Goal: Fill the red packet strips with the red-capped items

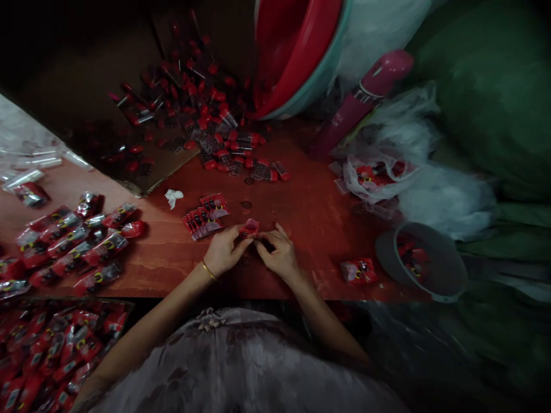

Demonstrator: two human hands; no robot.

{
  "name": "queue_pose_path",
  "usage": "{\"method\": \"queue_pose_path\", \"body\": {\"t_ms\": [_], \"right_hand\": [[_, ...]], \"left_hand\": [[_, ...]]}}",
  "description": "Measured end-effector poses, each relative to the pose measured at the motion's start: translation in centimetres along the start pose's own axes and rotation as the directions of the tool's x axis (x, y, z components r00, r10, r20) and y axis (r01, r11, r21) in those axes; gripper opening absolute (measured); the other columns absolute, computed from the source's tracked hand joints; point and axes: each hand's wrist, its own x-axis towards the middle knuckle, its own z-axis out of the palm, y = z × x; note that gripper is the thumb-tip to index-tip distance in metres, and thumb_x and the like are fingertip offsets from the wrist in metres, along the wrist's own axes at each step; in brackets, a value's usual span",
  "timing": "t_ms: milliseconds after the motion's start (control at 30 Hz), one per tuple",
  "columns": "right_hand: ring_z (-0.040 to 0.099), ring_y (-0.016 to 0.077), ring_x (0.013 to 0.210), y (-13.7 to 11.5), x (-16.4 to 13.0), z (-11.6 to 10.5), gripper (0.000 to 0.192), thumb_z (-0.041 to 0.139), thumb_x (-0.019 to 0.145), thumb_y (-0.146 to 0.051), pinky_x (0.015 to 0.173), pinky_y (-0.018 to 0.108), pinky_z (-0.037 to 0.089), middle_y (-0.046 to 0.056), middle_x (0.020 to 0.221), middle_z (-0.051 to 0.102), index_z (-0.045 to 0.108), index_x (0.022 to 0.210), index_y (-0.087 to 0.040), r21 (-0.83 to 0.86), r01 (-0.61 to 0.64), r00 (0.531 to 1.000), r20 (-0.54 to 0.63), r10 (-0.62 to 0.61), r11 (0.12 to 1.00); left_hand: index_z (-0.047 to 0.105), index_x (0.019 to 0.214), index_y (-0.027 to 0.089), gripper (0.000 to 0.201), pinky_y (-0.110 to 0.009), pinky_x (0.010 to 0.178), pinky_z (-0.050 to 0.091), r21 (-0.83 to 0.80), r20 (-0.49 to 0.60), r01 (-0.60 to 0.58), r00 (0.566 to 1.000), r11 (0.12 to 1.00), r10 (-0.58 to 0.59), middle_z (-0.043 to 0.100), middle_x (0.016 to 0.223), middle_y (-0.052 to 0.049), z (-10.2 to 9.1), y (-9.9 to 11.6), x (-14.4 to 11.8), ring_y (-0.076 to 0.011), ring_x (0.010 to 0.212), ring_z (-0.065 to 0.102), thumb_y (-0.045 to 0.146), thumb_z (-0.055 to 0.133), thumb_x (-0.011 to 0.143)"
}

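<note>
In the middle of the head view, my left hand (224,250) pinches a small red printed card (250,228) that looks bent into a curve. My right hand (278,252) is closed at the card's lower right edge, thumb and fingertips together, with its index finger sticking out. Just left of the card lies a fanned stack of similar red cards (201,220). Farther back on the table is a loose heap of small clear containers with red caps (241,149).
Filled red packets (81,246) cover the table's left side, above a full box (51,350). A cardboard box (167,172) lies open at the back. Red basin (293,63), pink thermos (353,106), plastic bags (443,195), grey bucket (387,252) and card stack (359,271) stand rightward.
</note>
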Motion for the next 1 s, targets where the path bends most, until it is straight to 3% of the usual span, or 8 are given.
{"method": "queue_pose_path", "body": {"t_ms": [267,400,633,733,900,1000], "right_hand": [[0.063,0.0155,0.065,-0.2,0.1,0.4,0.013,0.054,0.081,-0.025,0.096,0.046,0.041,0.001,0.073,0.070,0.065,0.075,-0.022,0.166,-0.139,0.988,-0.040,0.147,0.976],[0.063,0.0170,0.065,-0.7,0.1,0.2,0.015,0.055,0.079,-0.028,0.066,0.030,0.051,0.003,0.072,0.070,0.067,0.076,-0.020,0.290,-0.307,0.949,0.016,0.316,0.907],[0.045,0.0078,0.041,-1.1,0.7,-0.4,0.022,0.056,0.076,-0.039,0.040,0.020,0.036,-0.003,0.054,0.055,0.061,0.071,-0.017,0.477,-0.526,0.846,0.211,0.489,0.704],[0.036,0.0055,0.035,-1.3,0.9,-0.5,0.025,0.055,0.076,-0.042,0.036,0.019,0.029,-0.007,0.047,0.045,0.056,0.071,-0.018,0.486,-0.581,0.812,0.290,0.507,0.652],[0.032,0.0046,0.032,-1.4,0.9,-0.2,0.026,0.053,0.078,-0.043,0.034,0.017,0.024,-0.010,0.040,0.038,0.048,0.069,-0.019,0.499,-0.610,0.792,0.361,0.492,0.616],[0.031,0.0036,0.030,-1.4,0.5,0.1,0.027,0.054,0.076,-0.045,0.032,0.016,0.024,-0.012,0.039,0.036,0.047,0.070,-0.019,0.549,-0.641,0.765,0.400,0.505,0.537]], "left_hand": [[0.059,0.100,0.018,0.022,-0.030,0.078,0.050,0.037,-0.019,-0.015,1.000,0.999,0.016,0.068,0.095,-0.007,0.1,0.0,-0.3,-0.0187,0.088,0.063,0.031,0.050,0.086],[0.058,0.104,0.017,0.026,-0.031,0.076,0.051,0.096,-0.017,-0.018,1.000,0.995,0.019,0.068,0.094,-0.008,0.3,0.0,-0.4,-0.0193,0.085,0.063,0.034,0.049,0.086],[0.055,0.111,0.016,0.031,-0.032,0.079,0.051,0.142,-0.048,-0.071,0.996,0.987,0.078,0.067,0.098,-0.008,0.6,-0.3,-0.7,-0.0204,0.091,0.063,0.034,0.049,0.086],[0.055,0.110,0.016,0.030,-0.033,0.080,0.052,0.157,-0.048,-0.086,0.994,0.984,0.095,0.067,0.100,-0.009,0.6,-0.3,-0.7,-0.0210,0.092,0.062,0.034,0.049,0.086],[0.056,0.109,0.017,0.029,-0.032,0.081,0.051,0.152,-0.047,-0.091,0.994,0.984,0.100,0.067,0.100,-0.008,0.7,-0.1,-0.8,-0.0200,0.092,0.062,0.034,0.049,0.086],[0.056,0.109,0.017,0.030,-0.031,0.081,0.051,0.121,-0.049,-0.073,0.996,0.990,0.080,0.067,0.101,-0.008,0.7,-0.1,-0.7,-0.0194,0.091,0.062,0.033,0.051,0.085]]}}
